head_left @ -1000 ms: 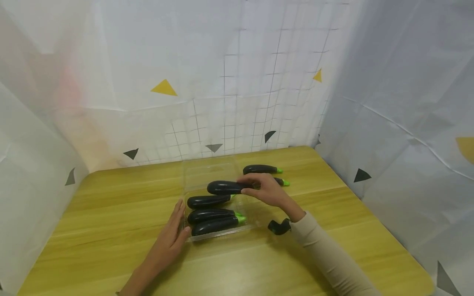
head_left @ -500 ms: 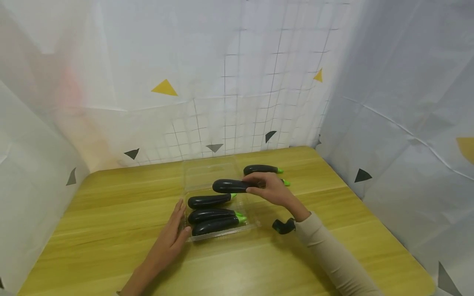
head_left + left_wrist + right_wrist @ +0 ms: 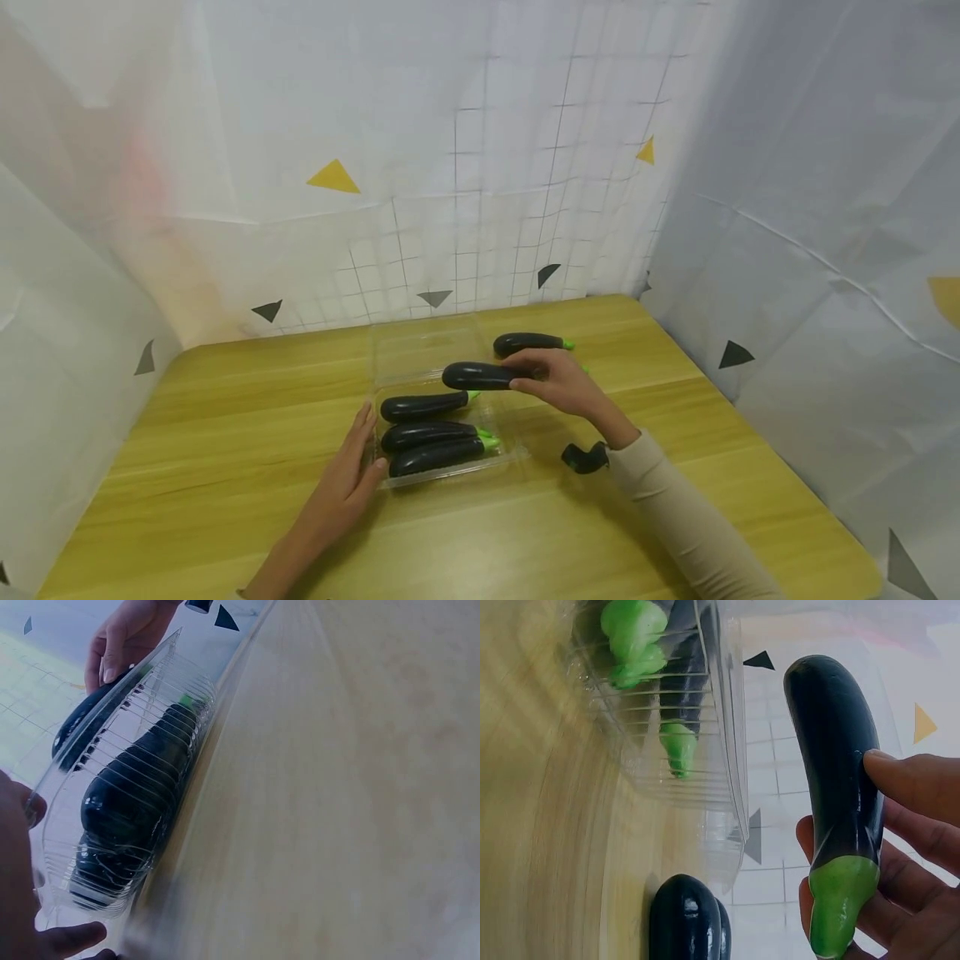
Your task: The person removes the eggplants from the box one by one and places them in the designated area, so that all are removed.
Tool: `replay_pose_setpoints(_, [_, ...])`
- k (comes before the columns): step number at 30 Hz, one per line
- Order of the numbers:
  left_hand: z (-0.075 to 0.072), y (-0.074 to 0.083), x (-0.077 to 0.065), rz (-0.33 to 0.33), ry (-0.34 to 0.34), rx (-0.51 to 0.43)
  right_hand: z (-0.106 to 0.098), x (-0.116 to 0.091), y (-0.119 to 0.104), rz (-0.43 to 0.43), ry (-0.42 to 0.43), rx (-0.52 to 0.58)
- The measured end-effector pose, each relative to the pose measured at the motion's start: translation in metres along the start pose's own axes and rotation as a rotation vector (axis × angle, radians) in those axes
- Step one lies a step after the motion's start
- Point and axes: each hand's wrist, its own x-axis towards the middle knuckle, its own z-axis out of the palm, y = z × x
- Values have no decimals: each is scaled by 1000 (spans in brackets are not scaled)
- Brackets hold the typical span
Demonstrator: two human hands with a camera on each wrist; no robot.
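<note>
My right hand grips a dark purple eggplant with a green stem, raised above the back right part of a clear plastic clamshell box. The right wrist view shows the thumb on one side of this eggplant and fingers on the other. Inside the box lie three more eggplants, side by side with stems to the right. My left hand rests against the box's left side, fingers extended. The left wrist view shows its thumb and a finger beside the ribbed wall.
The box's lid lies folded back behind it. Beyond the right hand, an eggplant lies on the wooden table; a second is mostly hidden by that hand. White sheets enclose the table's back and sides.
My right hand has moved a little to the right and slightly up, carrying the eggplant, and now covers more of an eggplant on the table. The left hand and box stay put.
</note>
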Motion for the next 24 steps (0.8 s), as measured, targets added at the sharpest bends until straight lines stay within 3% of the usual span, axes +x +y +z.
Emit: replay_pose_setpoints(24, [1, 1, -1, -18, 9, 34, -14, -11, 7, 49, 21, -31])
